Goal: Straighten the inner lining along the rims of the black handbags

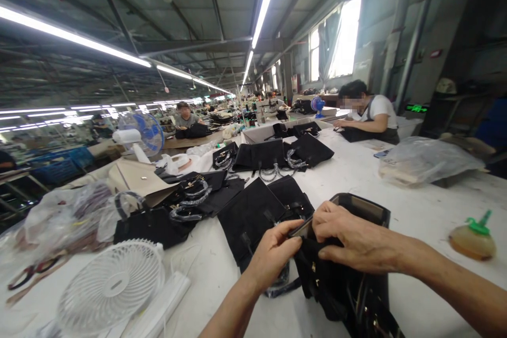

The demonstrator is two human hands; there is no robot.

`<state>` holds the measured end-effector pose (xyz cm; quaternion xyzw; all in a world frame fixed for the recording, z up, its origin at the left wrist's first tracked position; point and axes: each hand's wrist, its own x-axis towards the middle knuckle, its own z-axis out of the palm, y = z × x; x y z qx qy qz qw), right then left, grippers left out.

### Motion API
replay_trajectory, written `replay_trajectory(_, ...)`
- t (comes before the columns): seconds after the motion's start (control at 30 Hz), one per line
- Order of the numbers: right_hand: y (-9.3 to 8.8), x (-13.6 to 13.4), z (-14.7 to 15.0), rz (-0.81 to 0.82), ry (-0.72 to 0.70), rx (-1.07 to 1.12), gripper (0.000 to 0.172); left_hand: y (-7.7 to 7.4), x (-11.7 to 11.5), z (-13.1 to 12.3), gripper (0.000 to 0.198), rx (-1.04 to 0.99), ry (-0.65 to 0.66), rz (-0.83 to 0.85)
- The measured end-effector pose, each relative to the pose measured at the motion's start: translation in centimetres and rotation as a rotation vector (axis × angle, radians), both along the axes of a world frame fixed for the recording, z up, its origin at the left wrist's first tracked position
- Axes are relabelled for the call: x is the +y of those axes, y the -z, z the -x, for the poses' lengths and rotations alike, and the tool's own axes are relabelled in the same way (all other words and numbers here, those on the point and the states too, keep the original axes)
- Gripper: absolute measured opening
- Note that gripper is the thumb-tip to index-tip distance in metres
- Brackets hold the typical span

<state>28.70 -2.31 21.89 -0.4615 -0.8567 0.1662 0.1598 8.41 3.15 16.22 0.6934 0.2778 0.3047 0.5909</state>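
A black handbag (358,288) with gold-coloured metal fittings stands in front of me on the white table, its top open and part of its lighter lining showing. My left hand (273,251) pinches the bag's upper edge at the left corner between thumb and fingers. Close beside it, my right hand (336,232) is closed over the same edge, fingers curled at the opening. The inside of the bag is mostly hidden by my right hand. Just beyond my left hand lies another black bag (251,214), flat on the table.
At left stand a white fan (114,285) and scissors (34,272). More black bags (259,154) with wrapped handles and a beige bag (138,179) lie ahead. A green-capped bottle (473,240) and plastic-wrapped stack (430,161) are at right. A co-worker (370,113) bends over the table.
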Motion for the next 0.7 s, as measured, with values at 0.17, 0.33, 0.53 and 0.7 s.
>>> replay_trajectory(0.17, 0.2, -0.2, 0.3, -0.096, 0.059, 0.011, 0.019, 0.4, -0.1, -1.0, 0.041, -0.027, -0.021, -0.032)
replay_trajectory(0.33, 0.9, -0.1, 0.1, -0.118, 0.174, -0.062, 0.018, 0.7, 0.1, -1.0, 0.041, -0.047, -0.047, -0.031)
replay_trajectory(0.53, 2.2, 0.7, -0.1, -0.173, 0.392, -0.125, 0.022, 0.9, 0.0, -1.1, 0.038, -0.028, -0.056, -0.033)
replay_trajectory(0.7, 2.4, 0.7, 0.3, -0.248, 0.424, -0.138, 0.023, 0.8, -0.1, -1.3, 0.038, -0.028, -0.055, -0.012)
